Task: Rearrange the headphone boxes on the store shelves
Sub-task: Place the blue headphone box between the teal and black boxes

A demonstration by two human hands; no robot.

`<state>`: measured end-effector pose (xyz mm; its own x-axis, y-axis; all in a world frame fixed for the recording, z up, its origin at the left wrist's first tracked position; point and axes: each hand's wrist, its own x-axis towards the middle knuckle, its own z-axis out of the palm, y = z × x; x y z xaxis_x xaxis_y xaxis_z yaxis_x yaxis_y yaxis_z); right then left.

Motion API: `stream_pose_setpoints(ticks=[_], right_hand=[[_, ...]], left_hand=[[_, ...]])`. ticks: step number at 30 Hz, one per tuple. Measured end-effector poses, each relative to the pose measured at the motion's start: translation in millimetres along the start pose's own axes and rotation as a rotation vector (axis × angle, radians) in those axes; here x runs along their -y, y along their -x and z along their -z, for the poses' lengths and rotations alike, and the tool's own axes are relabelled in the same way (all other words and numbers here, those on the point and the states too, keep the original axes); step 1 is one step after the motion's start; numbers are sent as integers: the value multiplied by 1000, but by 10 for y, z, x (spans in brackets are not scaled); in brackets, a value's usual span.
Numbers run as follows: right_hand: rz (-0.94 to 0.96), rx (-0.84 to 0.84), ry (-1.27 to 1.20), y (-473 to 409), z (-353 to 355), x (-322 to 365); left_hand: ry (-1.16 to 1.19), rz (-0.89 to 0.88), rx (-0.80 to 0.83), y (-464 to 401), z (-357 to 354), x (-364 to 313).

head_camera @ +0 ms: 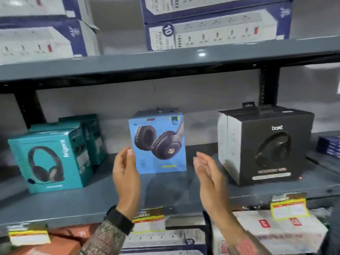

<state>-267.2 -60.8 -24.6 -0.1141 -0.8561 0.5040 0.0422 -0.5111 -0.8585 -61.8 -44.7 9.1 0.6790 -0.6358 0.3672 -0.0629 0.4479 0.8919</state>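
Observation:
A light blue headphone box (158, 142) stands upright in the middle of the grey middle shelf (103, 196). To its left stands a teal headphone box (49, 161), with another teal box (92, 137) behind it. To its right sits a black headphone box (266, 146). My left hand (126, 173) is open, palm turned inward, just at the blue box's lower left corner. My right hand (207, 175) is open a short way off the blue box's right side. Neither hand holds anything.
The upper shelf (165, 61) carries white and blue power strip boxes (215, 32). Yellow price tags (288, 208) hang on the middle shelf's front edge. More boxes and a white bag (272, 234) lie below. Dark blue boxes (329, 146) stack at the far right.

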Motion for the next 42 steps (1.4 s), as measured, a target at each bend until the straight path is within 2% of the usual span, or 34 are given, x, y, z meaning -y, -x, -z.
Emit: stream_pose_setpoints(ticks=[2,5,7,9,14,17,22,28,33,42], right_hand=[[-134,52,-58,-315,-266,-1],[-378,139,-216,-849,-492,-84],[-504,156,-284,-1113,-595,-173],[-571,179,-281,-1250,-693,-235],[-602,138,-184,-1332,-871,-293],[-626,41,-140,-1400,-906,-323],[-623,-62,6,-1327,-852,-302],[-560,-88,133,-944,-653,-181],[-517,-144,153,-641,-540,-71],[-536,-124,98,-422,-478,135]], left_hand=[[16,72,9,-359,65,-35],[56,338,162,-846,-5,-41],[48,412,272,-1047,-46,78],[56,445,395,-1194,-89,194],[254,602,493,-1268,-247,425],[224,582,459,-1269,-309,465],[134,534,258,-1171,-274,430],[80,511,299,-834,23,298],[65,490,265,-510,222,200],[102,475,147,-125,304,-151]])
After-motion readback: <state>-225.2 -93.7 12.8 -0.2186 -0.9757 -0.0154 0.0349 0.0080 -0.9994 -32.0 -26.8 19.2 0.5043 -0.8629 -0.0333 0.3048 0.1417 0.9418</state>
